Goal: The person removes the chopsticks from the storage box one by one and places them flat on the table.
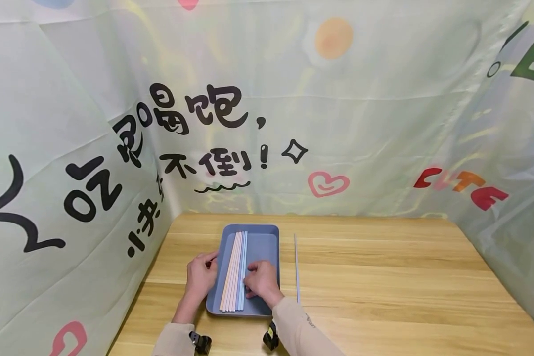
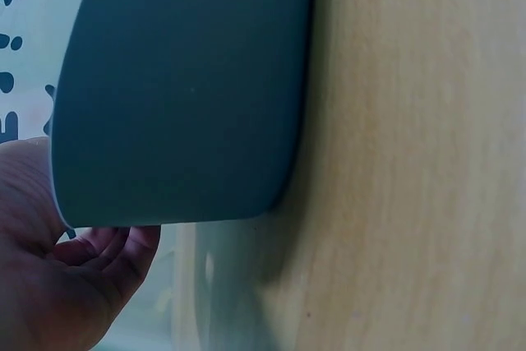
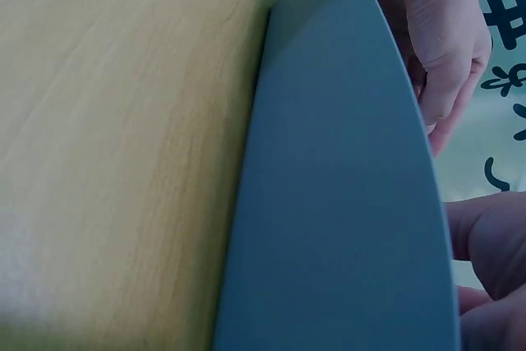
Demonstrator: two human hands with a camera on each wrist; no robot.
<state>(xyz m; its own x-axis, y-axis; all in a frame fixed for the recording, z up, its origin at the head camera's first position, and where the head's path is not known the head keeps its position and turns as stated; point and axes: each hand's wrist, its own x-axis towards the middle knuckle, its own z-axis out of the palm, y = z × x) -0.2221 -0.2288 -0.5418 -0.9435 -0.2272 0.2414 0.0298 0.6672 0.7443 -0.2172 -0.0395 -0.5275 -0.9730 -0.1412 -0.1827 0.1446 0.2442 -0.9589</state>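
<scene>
- Chopsticks (image 1: 235,271), in peach, pink, lavender and blue, lie side by side in the tray (image 1: 267,247), left of its centre toward 9 o'clock, taking 12 as away from the person; they overlap too closely to count.
- Right hand (image 1: 262,279) is inside the tray at the bundle's 3 o'clock, fingers bent beside the blue sticks; in the right wrist view some fingers stand apart, but the rim hides their tips, so I cannot tell whether they pinch a stick or only touch it.
- Left hand (image 1: 201,274) is at the tray's 9 o'clock rim, fingers bent inward; the tray wall covers part of it in the left wrist view, and whether it grips the rim or rests there I cannot tell.
- Loose chopstick (image 1: 296,267), bluish, lies on the table (image 1: 382,277) at the tray's 3 o'clock; its 6 o'clock end reaches the right sleeve (image 1: 298,321), perhaps running beneath.
- Both wrist views show the tray's outer wall, which screens its contents.
- Printed cloth (image 1: 374,128) stands behind; a green letter toward 2 o'clock is cut off by the frame.
</scene>
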